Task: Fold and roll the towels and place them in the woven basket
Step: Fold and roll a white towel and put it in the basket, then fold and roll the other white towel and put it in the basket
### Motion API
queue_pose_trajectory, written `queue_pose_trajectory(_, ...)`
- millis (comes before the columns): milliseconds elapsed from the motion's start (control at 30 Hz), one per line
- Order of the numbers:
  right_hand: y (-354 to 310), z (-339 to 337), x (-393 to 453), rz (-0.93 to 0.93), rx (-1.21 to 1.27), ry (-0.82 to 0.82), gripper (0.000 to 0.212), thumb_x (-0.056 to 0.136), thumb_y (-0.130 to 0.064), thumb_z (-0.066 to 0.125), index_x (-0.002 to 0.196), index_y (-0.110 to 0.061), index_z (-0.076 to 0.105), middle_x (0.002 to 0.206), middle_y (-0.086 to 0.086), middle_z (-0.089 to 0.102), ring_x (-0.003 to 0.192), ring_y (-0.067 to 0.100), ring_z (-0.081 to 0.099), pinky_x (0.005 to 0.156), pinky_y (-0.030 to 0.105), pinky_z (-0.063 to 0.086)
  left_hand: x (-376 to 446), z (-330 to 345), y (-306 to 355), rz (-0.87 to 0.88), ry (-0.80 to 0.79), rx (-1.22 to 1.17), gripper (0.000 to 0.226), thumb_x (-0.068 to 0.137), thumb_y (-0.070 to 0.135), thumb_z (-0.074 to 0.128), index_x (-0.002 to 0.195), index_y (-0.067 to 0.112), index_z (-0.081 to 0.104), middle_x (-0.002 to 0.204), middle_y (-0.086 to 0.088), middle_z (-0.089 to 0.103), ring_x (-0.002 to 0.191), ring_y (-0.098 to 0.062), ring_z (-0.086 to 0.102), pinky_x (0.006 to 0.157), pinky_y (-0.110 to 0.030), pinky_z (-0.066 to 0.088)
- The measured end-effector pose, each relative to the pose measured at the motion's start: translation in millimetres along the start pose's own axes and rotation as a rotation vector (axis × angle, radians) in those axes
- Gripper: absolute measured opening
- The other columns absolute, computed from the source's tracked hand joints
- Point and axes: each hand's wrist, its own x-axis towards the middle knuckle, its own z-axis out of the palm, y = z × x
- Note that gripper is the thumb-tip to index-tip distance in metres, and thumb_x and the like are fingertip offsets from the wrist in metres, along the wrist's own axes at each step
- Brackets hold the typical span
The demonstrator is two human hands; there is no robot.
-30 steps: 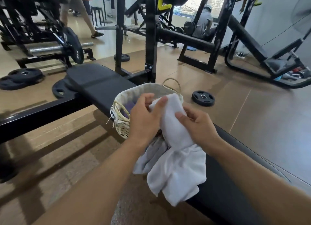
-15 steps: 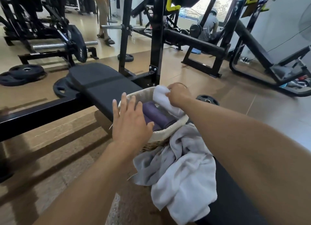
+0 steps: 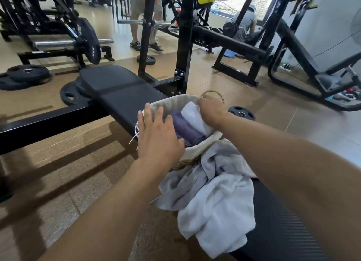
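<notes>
On the black worktop, my right grip curls on the white rolled towel in the woven basket, my left grip open flat at its rim.

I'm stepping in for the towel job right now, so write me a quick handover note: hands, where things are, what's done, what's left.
Left hand: open, fingers straight, over the woven basket's near rim.
Right hand: fingers curled on the white rolled towel, setting it in the basket's right side.
Done: purple rolled towel in the basket, beside the white one.
Left: grey towels lie crumpled on the bench in front of the basket; fold, roll and add them.
</notes>
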Motion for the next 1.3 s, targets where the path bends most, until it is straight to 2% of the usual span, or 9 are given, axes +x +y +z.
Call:
queue_pose_trajectory(200, -2.8, -10.6, 2.9, -0.066, -0.004, -0.305, 0.069, 0.099, -0.007, 0.049, 0.161, -0.011, 0.019, 0.153, 0.013, 0.044, 0.134, 0.030, 0.049, 0.101, 0.032, 0.043, -5.3, -1.9, 2.0, 0.008, -0.014, 0.031, 0.061, 0.094, 0.050, 0.050, 0.146, 0.018, 0.046, 0.165, -0.009, 0.018, 0.154, -0.034, -0.010, 0.122, -0.054, -0.012)
queue_pose_trajectory(367, -1.6, 13.1, 5.7, -0.069, -0.042, -0.395, 0.062, 0.104, -0.019, 0.051, 0.159, -0.010, 0.025, 0.158, 0.015, 0.039, 0.142, 0.034, 0.042, 0.115, 0.041, 0.037, -9.6, -1.6, 7.1, 0.013, -0.033, 0.056, 0.058, 0.096, 0.050, 0.047, 0.145, 0.020, 0.047, 0.167, -0.008, 0.014, 0.153, -0.033, -0.016, 0.117, -0.054, -0.021)
queue_pose_trajectory(500, 3.8, 20.1, 4.2, -0.083, 0.039, -0.445, 0.085, 0.097, -0.016, 0.059, 0.163, -0.016, 0.005, 0.168, 0.011, 0.019, 0.151, 0.033, 0.027, 0.121, 0.042, 0.028, -9.3, -0.5, 5.7, 0.006, -0.036, 0.056, 0.058, 0.096, 0.050, 0.047, 0.146, 0.020, 0.046, 0.167, -0.009, 0.014, 0.153, -0.032, -0.018, 0.116, -0.053, -0.023)
queue_pose_trajectory(733, 11.1, -17.5, -47.3, 0.069, 0.507, 0.109, 0.047, 0.093, 0.002, 0.051, 0.133, -0.020, 0.063, 0.132, 0.004, 0.060, 0.118, 0.024, 0.059, 0.092, 0.034, 0.046, -10.4, -0.7, 14.1, 0.051, -0.015, -0.013, 0.063, 0.091, 0.043, 0.054, 0.148, 0.019, 0.041, 0.166, -0.011, 0.015, 0.153, -0.032, -0.017, 0.120, -0.053, -0.018)
queue_pose_trajectory(867, 21.0, -13.9, -126.1, 0.315, 0.878, 0.497, 0.016, 0.093, -0.012, 0.057, 0.101, -0.023, 0.066, 0.100, -0.008, 0.065, 0.087, 0.012, 0.060, 0.084, 0.037, 0.052, -16.3, -1.6, 23.3, 0.180, 0.123, -0.234, 0.042, 0.083, 0.023, 0.065, 0.124, 0.015, 0.062, 0.146, -0.009, 0.047, 0.146, -0.033, 0.024, 0.122, -0.045, 0.016)
queue_pose_trajectory(967, 27.7, 16.5, -192.5, 0.437, 0.916, 0.287, 0.020, 0.090, -0.039, 0.068, 0.106, -0.031, 0.059, 0.101, -0.014, 0.065, 0.090, 0.008, 0.062, 0.082, 0.038, 0.054, -26.9, -6.3, 38.7, 0.242, 0.146, -0.422, 0.016, 0.086, 0.020, 0.065, 0.102, 0.019, 0.066, 0.106, 0.002, 0.067, 0.106, -0.024, 0.059, 0.087, -0.040, 0.048)
queue_pose_trajectory(1100, 33.6, 43.8, -239.3, 0.360, 0.944, -0.138, 0.040, 0.091, -0.051, 0.067, 0.128, -0.043, 0.053, 0.114, -0.020, 0.061, 0.100, 0.002, 0.061, 0.079, 0.024, 0.050, -44.4, 8.1, 55.1, 0.251, -0.088, -0.387, 0.017, 0.090, 0.026, 0.057, 0.107, 0.025, 0.060, 0.108, 0.004, 0.067, 0.101, -0.024, 0.062, 0.077, -0.035, 0.046)
queue_pose_trajectory(1200, 38.3, 45.1, -248.9, 0.389, 0.975, -0.056, 0.006, 0.099, -0.033, 0.064, 0.103, -0.030, 0.064, 0.099, -0.019, 0.066, 0.091, -0.002, 0.062, 0.073, 0.022, 0.045, -54.1, 23.7, 60.0, 0.250, -0.131, -0.352, 0.020, 0.092, 0.026, 0.054, 0.111, 0.022, 0.059, 0.120, 0.000, 0.064, 0.108, -0.025, 0.060, 0.077, -0.030, 0.037)
queue_pose_trajectory(1300, 38.5, 40.7, -253.1, 0.424, 0.991, 0.010, 0.010, 0.101, -0.025, 0.058, 0.092, -0.029, 0.061, 0.090, -0.015, 0.068, 0.085, -0.001, 0.063, 0.067, 0.020, 0.047, -55.7, 36.0, 61.6, 0.215, -0.175, -0.313, 0.015, 0.094, 0.030, 0.051, 0.106, 0.021, 0.056, 0.124, -0.005, 0.059, 0.106, -0.028, 0.060, 0.075, -0.032, 0.038)
